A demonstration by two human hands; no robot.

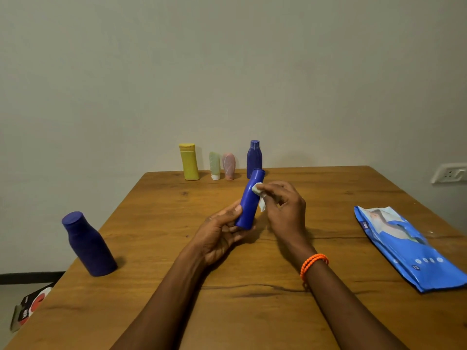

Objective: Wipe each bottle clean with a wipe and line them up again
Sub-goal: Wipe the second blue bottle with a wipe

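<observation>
The left hand grips 1 slim blue plastic bottle by its base; the right hand pinches a crumpled white wipe against it.

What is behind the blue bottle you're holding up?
The blue bottle in the left hand has a dark blue bottle standing behind it at the table's far edge. That one's base is covered. The right hand presses the wipe on the held bottle.
</observation>
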